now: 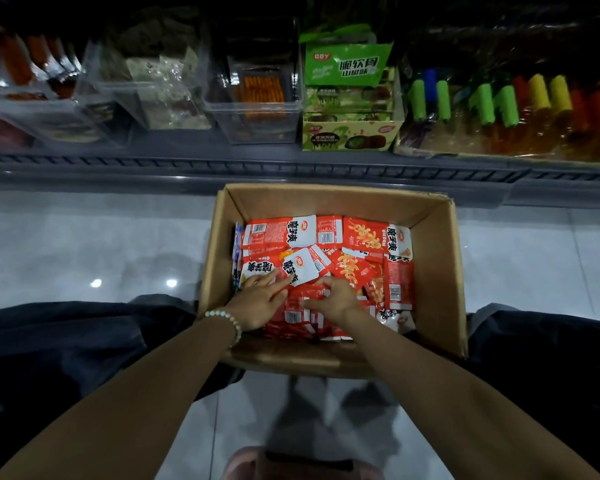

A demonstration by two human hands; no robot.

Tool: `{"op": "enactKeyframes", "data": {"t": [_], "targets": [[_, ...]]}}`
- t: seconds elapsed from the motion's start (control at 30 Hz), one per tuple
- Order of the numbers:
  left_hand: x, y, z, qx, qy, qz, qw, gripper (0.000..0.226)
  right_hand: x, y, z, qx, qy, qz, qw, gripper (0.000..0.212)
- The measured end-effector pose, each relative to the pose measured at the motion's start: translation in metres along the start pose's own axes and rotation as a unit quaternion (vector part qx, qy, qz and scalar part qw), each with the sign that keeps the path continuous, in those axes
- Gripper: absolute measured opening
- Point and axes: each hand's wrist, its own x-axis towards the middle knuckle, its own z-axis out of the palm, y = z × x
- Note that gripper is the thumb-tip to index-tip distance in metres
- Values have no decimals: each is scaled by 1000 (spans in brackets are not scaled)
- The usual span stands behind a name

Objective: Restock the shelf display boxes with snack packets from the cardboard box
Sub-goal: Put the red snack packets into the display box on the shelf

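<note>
An open cardboard box (440, 271) stands on the floor in front of the shelf, filled with several red and white snack packets (371, 237). Both my hands are inside it, near its front. My left hand (260, 301), with a bead bracelet on the wrist, lies on the packets with fingers stretched toward a white-ended packet (300, 268). My right hand (336, 297) has its fingers curled around red packets at the pile's middle. Clear display boxes (257, 123) stand on the shelf above.
The low shelf holds a green snack carton (350, 136), clear bins with brown and orange snacks, and a tray of coloured tubes (520, 105) at the right. A grey shelf rail (291, 168) runs across. My dark-clothed knees flank the box on a glossy tiled floor.
</note>
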Motion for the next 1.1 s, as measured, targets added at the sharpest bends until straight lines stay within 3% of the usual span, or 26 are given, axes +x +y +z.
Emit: {"op": "enactKeyframes", "data": {"t": [0.13,0.37,0.4,0.47,0.53,0.63,0.7,0.77,0.87,0.97,1.1], "targets": [[-2,4,-8,-30,18,2,999,50,2,-1,-16,9,-31,-2,999,38],[-15,34,-33,-255,35,-4,966,62,-18,-28,-113,-8,-72,41,997,97],[-20,40,-37,-270,30,8,962,72,-26,-37,-126,-9,-68,39,997,89],[-28,53,-44,-296,22,20,955,95,-41,-53,-148,5,-58,23,998,54],[-38,68,-52,-348,23,2,937,98,-56,-68,-161,41,-28,-6,999,32],[-56,98,-66,-471,-32,24,881,92,-71,-87,-167,141,29,-62,988,48],[-68,120,-74,-530,-32,81,844,89,-84,-103,-161,197,42,-82,976,46],[-82,145,-84,-571,18,128,811,70,-99,-117,-152,240,32,-97,966,37],[-102,172,-94,-635,117,159,747,40,-121,-131,-141,308,3,-126,943,42],[-121,176,-102,-609,201,173,747,27,-145,-139,-140,265,-19,-161,950,39],[-143,175,-110,-580,219,197,759,24,-168,-150,-142,177,15,-215,960,41]]}}
